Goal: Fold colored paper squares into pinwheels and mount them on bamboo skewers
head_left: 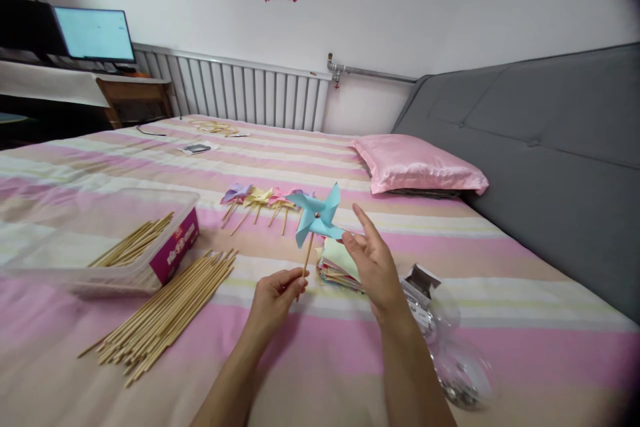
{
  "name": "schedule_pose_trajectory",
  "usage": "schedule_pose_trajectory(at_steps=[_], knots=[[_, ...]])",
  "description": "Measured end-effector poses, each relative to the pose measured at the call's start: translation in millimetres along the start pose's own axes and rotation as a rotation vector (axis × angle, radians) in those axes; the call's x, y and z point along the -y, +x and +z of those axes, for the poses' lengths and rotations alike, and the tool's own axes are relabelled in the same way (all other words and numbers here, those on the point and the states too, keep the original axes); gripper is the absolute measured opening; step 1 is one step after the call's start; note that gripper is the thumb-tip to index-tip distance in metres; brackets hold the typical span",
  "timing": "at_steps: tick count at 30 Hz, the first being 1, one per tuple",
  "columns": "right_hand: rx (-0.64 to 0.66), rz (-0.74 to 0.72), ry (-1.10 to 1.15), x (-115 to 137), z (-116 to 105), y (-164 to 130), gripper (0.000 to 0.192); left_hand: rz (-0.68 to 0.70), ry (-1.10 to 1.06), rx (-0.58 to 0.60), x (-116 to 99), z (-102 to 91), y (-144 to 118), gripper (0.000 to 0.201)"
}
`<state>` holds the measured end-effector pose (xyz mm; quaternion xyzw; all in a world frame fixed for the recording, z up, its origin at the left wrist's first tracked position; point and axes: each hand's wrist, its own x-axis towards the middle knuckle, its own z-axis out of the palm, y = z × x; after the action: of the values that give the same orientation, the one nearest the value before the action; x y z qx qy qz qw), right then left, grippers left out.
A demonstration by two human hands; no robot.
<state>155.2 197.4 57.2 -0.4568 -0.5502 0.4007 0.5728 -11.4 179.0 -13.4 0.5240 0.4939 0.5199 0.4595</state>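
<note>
My left hand [274,299] pinches the wooden stick of a light blue paper pinwheel [317,215] and holds it upright above the striped bed. My right hand [371,261] is open beside the pinwheel, fingers spread, with a fingertip at the edge of a blue blade. Just behind both hands lies a stack of coloured paper squares [338,263]. Further back, several finished pinwheels [260,201] in purple, yellow and pink lie in a row on the bedspread.
A loose pile of wooden sticks [167,310] lies to the left, next to a clear plastic box [107,240] holding more sticks. A clear bag of small metal pieces [445,340] sits at right. A pink pillow [417,165] and grey headboard [560,147] lie beyond.
</note>
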Motion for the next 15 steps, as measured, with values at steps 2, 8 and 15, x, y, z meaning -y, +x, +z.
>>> schedule_pose_trajectory(at_steps=[2,8,15], knots=[[-0.071,0.039,0.039,-1.4,0.1,0.8,0.074,-0.003,-0.003,-0.005,0.9,-0.3,0.1,0.030],[-0.237,0.072,0.140,-9.1,-2.8,7.4,0.062,-0.003,-0.012,-0.007,-0.1,0.6,0.1,0.029],[-0.282,0.065,0.139,-9.0,-5.0,9.9,0.053,-0.004,0.004,0.000,-1.1,0.4,-0.4,0.030]])
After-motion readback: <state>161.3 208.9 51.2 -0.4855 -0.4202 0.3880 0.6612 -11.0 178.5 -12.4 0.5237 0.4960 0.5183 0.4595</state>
